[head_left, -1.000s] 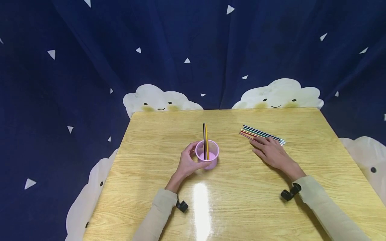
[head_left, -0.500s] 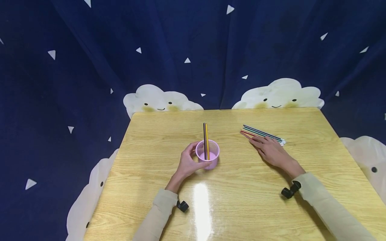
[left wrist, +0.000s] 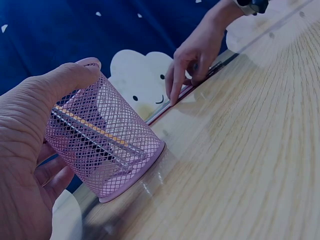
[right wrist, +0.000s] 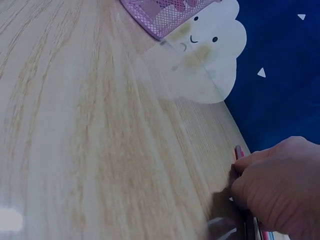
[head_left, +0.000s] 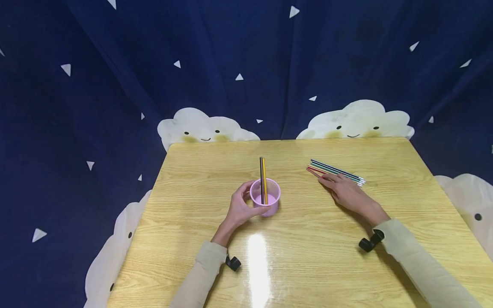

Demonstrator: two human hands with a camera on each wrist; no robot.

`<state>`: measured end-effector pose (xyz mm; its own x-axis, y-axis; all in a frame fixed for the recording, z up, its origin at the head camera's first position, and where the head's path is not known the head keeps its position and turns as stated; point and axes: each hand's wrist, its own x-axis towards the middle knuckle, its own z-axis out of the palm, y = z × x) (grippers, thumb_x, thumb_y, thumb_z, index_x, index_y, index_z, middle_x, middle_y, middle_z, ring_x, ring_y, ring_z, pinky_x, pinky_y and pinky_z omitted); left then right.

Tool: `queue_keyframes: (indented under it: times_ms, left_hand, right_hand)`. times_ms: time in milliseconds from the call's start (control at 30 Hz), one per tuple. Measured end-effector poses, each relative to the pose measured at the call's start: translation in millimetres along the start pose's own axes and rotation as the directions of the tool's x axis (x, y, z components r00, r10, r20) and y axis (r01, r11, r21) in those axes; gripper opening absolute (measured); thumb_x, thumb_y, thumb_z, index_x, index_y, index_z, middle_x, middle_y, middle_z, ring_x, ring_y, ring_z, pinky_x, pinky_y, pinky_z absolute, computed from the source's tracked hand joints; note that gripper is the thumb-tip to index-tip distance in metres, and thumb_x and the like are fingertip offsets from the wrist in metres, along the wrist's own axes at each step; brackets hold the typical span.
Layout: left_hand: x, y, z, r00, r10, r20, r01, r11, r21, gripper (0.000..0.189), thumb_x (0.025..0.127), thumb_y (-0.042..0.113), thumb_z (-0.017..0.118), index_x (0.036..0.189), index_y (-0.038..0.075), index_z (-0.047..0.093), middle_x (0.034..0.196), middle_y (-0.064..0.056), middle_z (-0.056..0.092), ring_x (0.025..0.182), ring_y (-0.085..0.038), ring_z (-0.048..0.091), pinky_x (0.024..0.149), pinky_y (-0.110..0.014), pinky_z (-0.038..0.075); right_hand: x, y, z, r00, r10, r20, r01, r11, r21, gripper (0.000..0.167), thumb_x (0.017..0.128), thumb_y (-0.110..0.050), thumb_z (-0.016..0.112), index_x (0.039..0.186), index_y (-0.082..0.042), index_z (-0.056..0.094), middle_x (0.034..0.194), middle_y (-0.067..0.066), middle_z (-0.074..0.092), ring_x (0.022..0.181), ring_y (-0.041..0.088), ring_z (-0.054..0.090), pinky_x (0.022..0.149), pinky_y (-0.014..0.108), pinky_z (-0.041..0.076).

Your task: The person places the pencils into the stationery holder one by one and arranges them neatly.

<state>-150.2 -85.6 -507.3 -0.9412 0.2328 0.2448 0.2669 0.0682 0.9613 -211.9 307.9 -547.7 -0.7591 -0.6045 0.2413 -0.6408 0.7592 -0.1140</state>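
My left hand (head_left: 239, 209) grips a pink mesh pencil cup (head_left: 271, 210), thumb near the rim on the close side and fingers round the far side. The cup stands upright on the table. A few pencils (head_left: 264, 182), dark and yellow, lean inside it. To the right, my right hand (head_left: 349, 194) reaches down over a row of pencils (head_left: 335, 167) lying side by side, and pinches the nearest one, a reddish pencil (head_left: 313, 173). Its fingers hide most of that pencil. In the left wrist view, the right hand's thumb and fingers (left wrist: 177, 92) come down at the pencils.
The wooden table (head_left: 300, 256) carries the cup at its middle and the pencil row toward the back right. Behind it hangs a dark blue curtain (head_left: 215, 51) with white triangles and cloud faces. A small black camera (head_left: 233, 263) sits on the left wrist.
The right hand's fingers have drawn together at the near side of the pencil row, closing on the reddish pencil. The left hand and the cup stay still.
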Motion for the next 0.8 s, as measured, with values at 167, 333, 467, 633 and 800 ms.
queue_keyframes:
  times_ms: [167, 333, 467, 633, 800]
  left_hand:
    - [1.2, -1.4, 0.8, 1.0, 0.007, -0.005, -0.007, 1.0, -0.014, 0.08, 0.068, -0.005, 0.092, 0.138, -0.015, 0.054, 0.13, -0.032, 0.063, 0.119, -0.054, 0.06, 0.108, -0.066, 0.047]
    - [1.1, -1.5, 0.4, 1.0, 0.005, -0.002, -0.005, 1.0, -0.014, 0.081, 0.067, -0.006, 0.092, 0.138, -0.014, 0.054, 0.131, -0.032, 0.063, 0.12, -0.054, 0.059, 0.108, -0.066, 0.047]
    - [0.4, -0.7, -0.5, 1.0, -0.002, 0.005, 0.002, 1.0, -0.013, 0.082, 0.067, -0.006, 0.092, 0.139, -0.014, 0.054, 0.132, -0.033, 0.062, 0.122, -0.056, 0.057, 0.108, -0.069, 0.045]
    - [1.1, -1.2, 0.0, 1.0, 0.001, 0.001, -0.001, 1.0, -0.013, 0.082, 0.067, -0.006, 0.092, 0.139, -0.014, 0.054, 0.132, -0.033, 0.062, 0.122, -0.057, 0.057, 0.107, -0.071, 0.044]
    - [1.9, -13.9, 0.4, 1.0, -0.016, -0.009, 0.015, 1.0, -0.008, 0.084, 0.066, -0.004, 0.094, 0.14, -0.009, 0.055, 0.132, -0.028, 0.064, 0.122, -0.054, 0.058, 0.109, -0.067, 0.046]
  right_hand:
    - [3.6, -2, -4, 0.999, 0.026, 0.039, -0.027, 0.999, 0.03, 0.043, 0.095, 0.007, 0.062, 0.138, 0.004, 0.064, 0.136, 0.027, 0.062, 0.125, 0.048, 0.058, 0.111, 0.071, 0.041]
    - [4.2, -3, -2, 0.998, 0.032, 0.05, -0.035, 0.998, 0.051, 0.046, 0.092, 0.01, 0.066, 0.137, 0.005, 0.063, 0.136, 0.03, 0.061, 0.124, 0.049, 0.059, 0.11, 0.074, 0.038]
    - [3.1, -2, 0, 0.998, 0.03, 0.049, -0.033, 0.998, 0.059, 0.044, 0.093, 0.008, 0.066, 0.137, 0.004, 0.065, 0.136, 0.03, 0.061, 0.124, 0.049, 0.059, 0.11, 0.075, 0.037]
    - [4.0, -1, -1, 0.999, 0.021, 0.031, -0.022, 0.999, 0.043, 0.043, 0.093, 0.007, 0.067, 0.136, 0.003, 0.066, 0.136, 0.029, 0.062, 0.122, 0.047, 0.06, 0.11, 0.074, 0.039]
    - [3.0, -1, -2, 0.998, 0.037, 0.047, -0.039, 0.999, 0.035, 0.044, 0.094, 0.007, 0.067, 0.137, 0.003, 0.065, 0.138, 0.029, 0.061, 0.112, 0.048, 0.059, 0.104, 0.069, 0.045]
